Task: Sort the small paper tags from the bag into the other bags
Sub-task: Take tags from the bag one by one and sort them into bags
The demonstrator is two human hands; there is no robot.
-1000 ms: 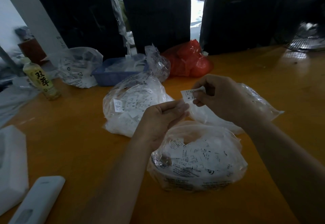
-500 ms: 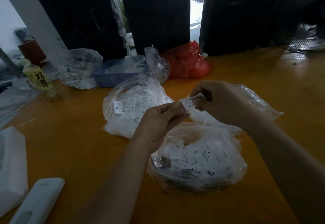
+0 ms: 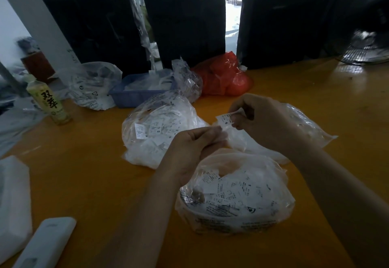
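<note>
My right hand (image 3: pixel 261 120) pinches a small white paper tag (image 3: pixel 224 120) marked S, held above the table. My left hand (image 3: pixel 193 149) is just below and left of it, fingers curled, pinching the edge of a flat clear bag (image 3: pixel 303 128) that lies under my right hand. A full clear bag of tags (image 3: pixel 235 196) sits nearest me, below both hands. Another clear bag of tags (image 3: pixel 160 135), with XS and M labels showing, lies to the left.
On the orange table (image 3: pixel 88 175) stand a blue basket (image 3: pixel 134 93), a red bag (image 3: pixel 225 78), another clear bag (image 3: pixel 92 86), a drink bottle (image 3: pixel 49 101) and white objects at the near left (image 3: pixel 42 244). Black wrapped bundles (image 3: pixel 185 17) line the back. A fan (image 3: pixel 368 46) stands at the right.
My right hand lowered slightly with the tag and my left hand closed its fingers on the flat bag's edge near it.
</note>
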